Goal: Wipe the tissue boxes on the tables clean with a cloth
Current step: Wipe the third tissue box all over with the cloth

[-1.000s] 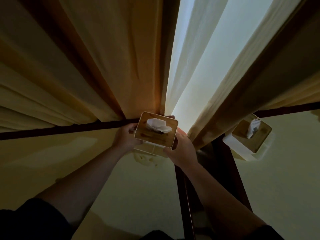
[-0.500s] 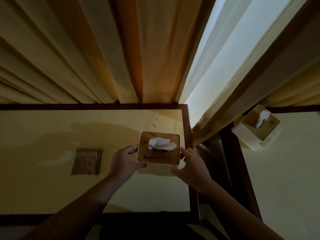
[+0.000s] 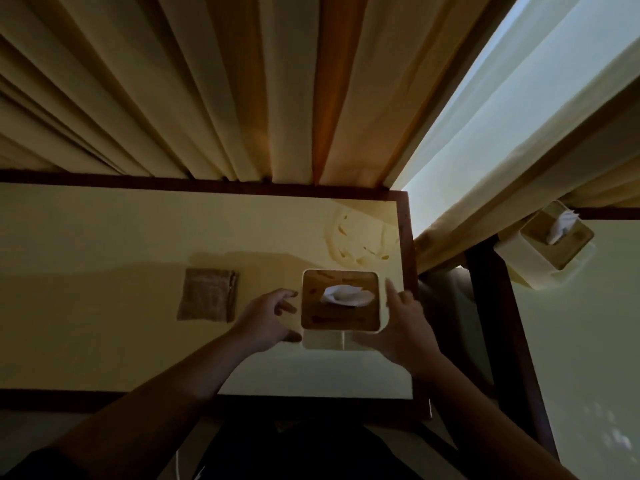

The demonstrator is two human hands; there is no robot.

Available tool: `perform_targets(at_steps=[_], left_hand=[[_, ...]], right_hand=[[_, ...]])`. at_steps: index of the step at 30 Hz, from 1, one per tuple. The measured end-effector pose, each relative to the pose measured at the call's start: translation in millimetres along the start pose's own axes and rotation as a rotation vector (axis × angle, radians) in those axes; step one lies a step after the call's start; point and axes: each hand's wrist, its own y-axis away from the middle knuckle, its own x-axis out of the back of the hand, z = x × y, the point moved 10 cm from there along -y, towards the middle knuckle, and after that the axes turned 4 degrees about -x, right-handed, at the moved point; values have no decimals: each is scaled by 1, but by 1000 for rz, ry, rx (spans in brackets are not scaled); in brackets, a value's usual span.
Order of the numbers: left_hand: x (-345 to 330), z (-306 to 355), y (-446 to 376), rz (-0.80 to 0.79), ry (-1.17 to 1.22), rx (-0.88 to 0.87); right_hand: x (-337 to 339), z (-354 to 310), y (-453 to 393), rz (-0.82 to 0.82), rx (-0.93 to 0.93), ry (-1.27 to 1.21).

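- A tissue box (image 3: 340, 301) stands on the pale yellow surface (image 3: 104, 237), near its right edge, with a brown wooden lid and a white body.
- A white tissue (image 3: 347, 295) sticks out from the slot in the middle of the lid.
- The left hand (image 3: 266, 322) is just beside the left side of the box; its fingers are spread and relaxed, and it holds nothing. I cannot tell if the fingertips touch the box.
- The right hand (image 3: 403, 327) is at the right side of the box, with straight fingers along the box wall and the thumb near the front lower corner. It does not grip anything.
- A folded brown cloth (image 3: 207, 294) lies flat on the surface, to the left of the left hand and apart from it.
- Some pale smears (image 3: 363, 242) show on the surface behind the box, in the far right corner.
- A second tissue box (image 3: 550, 244) stands on another surface (image 3: 588, 341) at the right, in its far left corner, also with a white tissue on top.
- A dark wooden frame goes around both surfaces.
- Long yellow curtains (image 3: 207, 81) hang behind the surfaces, and a lighter, thin curtain (image 3: 519, 91) is between them at the right.
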Motion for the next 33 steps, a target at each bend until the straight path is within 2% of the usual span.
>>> perform_targets(at_steps=[2, 4, 6, 8, 11, 14, 16, 18, 20, 25, 29, 31, 33], left_hand=[[13, -20, -4, -49, -10, 30], [37, -40, -4, -22, -66, 17], [70, -63, -1, 72, -168, -4], [107, -92, 2, 162, -204, 70], [154, -141, 16, 287, -55, 189], [179, -172, 17, 314, 7, 206], [190, -177, 15, 301, 21, 199], [196, -178, 8, 298, 35, 209], [196, -179, -2, 281, 54, 238], [189, -174, -28, 309, 155, 252], [181, -187, -49, 311, 285, 357], [180, -178, -52, 271, 202, 343], [188, -151, -43, 260, 55, 223]], right_hand=[[24, -19, 4, 162, -13, -50], [46, -56, 15, 347, 59, -122], [46, -106, 23, 391, 165, -136], [19, -158, 23, 294, 265, -147], [-44, -227, 16, 101, 346, -160], [-115, -273, 0, -77, 304, -76], [-152, -289, -12, -143, 245, -49], [-182, -297, -23, -189, 197, 79], [-201, -296, -28, -217, 154, 167], [-222, -270, -24, -278, 19, 121], [-217, -260, -16, -248, -7, 43], [-209, -257, -16, -221, -21, 11], [-197, -258, -17, -170, -14, -41]])
